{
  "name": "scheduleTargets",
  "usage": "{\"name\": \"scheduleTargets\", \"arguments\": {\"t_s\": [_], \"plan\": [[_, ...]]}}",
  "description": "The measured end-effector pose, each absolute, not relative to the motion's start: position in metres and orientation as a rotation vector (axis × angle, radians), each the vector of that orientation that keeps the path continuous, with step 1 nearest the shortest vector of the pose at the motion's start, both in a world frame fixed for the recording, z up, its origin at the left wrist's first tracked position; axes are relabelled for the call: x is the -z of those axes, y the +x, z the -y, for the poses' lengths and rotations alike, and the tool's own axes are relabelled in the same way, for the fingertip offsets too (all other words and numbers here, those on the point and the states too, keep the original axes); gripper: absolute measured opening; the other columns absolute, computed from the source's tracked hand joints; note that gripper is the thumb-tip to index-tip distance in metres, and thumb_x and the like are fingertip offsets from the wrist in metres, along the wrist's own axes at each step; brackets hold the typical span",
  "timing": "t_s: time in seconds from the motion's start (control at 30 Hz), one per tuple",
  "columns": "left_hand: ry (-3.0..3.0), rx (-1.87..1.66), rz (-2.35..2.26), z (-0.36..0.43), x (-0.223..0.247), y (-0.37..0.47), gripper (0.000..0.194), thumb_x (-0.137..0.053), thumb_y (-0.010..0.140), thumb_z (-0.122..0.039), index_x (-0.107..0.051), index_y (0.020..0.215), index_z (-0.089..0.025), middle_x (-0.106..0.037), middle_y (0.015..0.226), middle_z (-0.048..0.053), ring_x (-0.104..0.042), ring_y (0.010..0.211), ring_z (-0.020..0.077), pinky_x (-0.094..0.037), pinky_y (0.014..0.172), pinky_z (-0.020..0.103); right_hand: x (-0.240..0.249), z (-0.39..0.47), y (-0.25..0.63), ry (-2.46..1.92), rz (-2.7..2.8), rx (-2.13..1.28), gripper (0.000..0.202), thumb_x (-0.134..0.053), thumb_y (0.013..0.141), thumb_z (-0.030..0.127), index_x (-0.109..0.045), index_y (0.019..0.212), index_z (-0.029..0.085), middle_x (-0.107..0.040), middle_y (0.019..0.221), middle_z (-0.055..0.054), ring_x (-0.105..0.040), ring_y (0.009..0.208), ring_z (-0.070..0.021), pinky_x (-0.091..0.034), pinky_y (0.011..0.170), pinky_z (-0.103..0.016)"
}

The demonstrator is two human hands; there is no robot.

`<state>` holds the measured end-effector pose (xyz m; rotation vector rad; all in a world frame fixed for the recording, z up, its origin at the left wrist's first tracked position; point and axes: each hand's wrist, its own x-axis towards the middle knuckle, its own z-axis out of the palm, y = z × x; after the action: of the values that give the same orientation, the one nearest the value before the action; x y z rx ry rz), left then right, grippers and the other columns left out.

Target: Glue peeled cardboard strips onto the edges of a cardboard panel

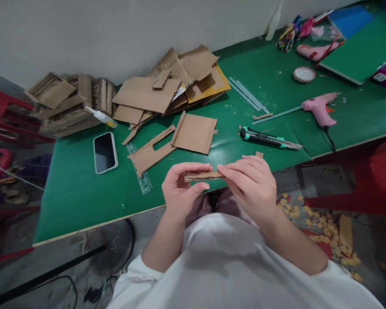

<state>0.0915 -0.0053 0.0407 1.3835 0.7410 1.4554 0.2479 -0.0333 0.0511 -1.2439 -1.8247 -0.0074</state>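
Between my two hands, over the table's front edge, is a narrow strip of cardboard (203, 176). My left hand (185, 189) curls around its left end, fingers above and thumb below. The right end sits in the closed fingers of my right hand (251, 180), which cover part of it. Just beyond lie a square cardboard panel (196, 133) with a raised left edge and a cut cardboard piece (154, 154) with a slot in it. A clear ruler (144, 183) sticks out from under the cut piece. A black and teal utility knife (266, 138) lies to the right, blade out.
A pink glue gun (320, 109) with a cord and glue sticks (248, 94) lie on the right of the green table (83, 201). A phone (105, 152), a glue bottle (101, 116) and cardboard stacks (148, 92) are at left and back. Cardboard scraps (331, 231) litter the floor.
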Motion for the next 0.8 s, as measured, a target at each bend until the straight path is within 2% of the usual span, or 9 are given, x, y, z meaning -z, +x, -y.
{"name": "scheduleTargets", "arguments": {"t_s": [0.17, 0.43, 0.63, 0.7, 0.8], "plan": [[1.821, -1.451, -0.866, 0.007, -0.051, 0.085, 0.021, -0.071, 0.065, -0.007, -0.068, 0.081, -0.021, -0.069, 0.083, 0.001, -0.065, 0.076, 0.0146, -0.054, 0.069, 0.026, -0.050, 0.033, 0.252, -1.238, 1.855, -0.009, 0.025, -0.058, 0.077, 0.012, -0.063, 0.095, 0.028, -0.069, 0.085, 0.003, -0.060, 0.078, -0.0123, -0.040, 0.088, -0.034], [1.994, -1.421, -0.856, 0.008, -0.049, 0.079, 0.021, -0.070, 0.068, -0.014, -0.068, 0.087, -0.024, -0.070, 0.083, 0.000, -0.066, 0.073, 0.0145, -0.054, 0.064, 0.024, -0.053, 0.032, 0.258, -1.209, 1.934, -0.193, 0.016, -0.056, 0.079, 0.017, -0.065, 0.090, 0.024, -0.069, 0.081, 0.001, -0.060, 0.077, -0.0121, -0.042, 0.082, -0.032], [2.379, -1.123, -0.918, 0.005, -0.051, 0.075, 0.027, -0.066, 0.072, -0.017, -0.064, 0.099, -0.021, -0.070, 0.088, 0.002, -0.066, 0.077, 0.0131, -0.052, 0.071, 0.021, -0.050, 0.030, 0.262, -1.223, 1.980, -0.198, 0.013, -0.057, 0.079, 0.018, -0.065, 0.088, 0.023, -0.069, 0.081, 0.000, -0.061, 0.076, -0.0122, -0.042, 0.082, -0.032], [2.433, -1.184, -0.870, 0.007, -0.052, 0.075, 0.028, -0.066, 0.072, -0.014, -0.064, 0.099, -0.020, -0.069, 0.088, 0.003, -0.065, 0.078, 0.0142, -0.052, 0.071, 0.022, -0.053, 0.031, 0.269, -1.218, 1.986, -0.257, 0.015, -0.059, 0.078, 0.022, -0.064, 0.093, 0.024, -0.069, 0.085, 0.000, -0.061, 0.080, -0.0126, -0.041, 0.088, -0.035], [2.431, -1.327, -0.848, 0.013, -0.054, 0.073, 0.033, -0.067, 0.069, -0.008, -0.064, 0.100, -0.018, -0.069, 0.088, 0.004, -0.065, 0.078, 0.0161, -0.054, 0.071, 0.024, -0.059, 0.034, 0.284, -1.206, 1.984, -0.352, 0.031, -0.063, 0.075, 0.031, -0.060, 0.106, 0.026, -0.068, 0.091, -0.001, -0.061, 0.087, -0.0148, -0.036, 0.096, -0.039]]}}
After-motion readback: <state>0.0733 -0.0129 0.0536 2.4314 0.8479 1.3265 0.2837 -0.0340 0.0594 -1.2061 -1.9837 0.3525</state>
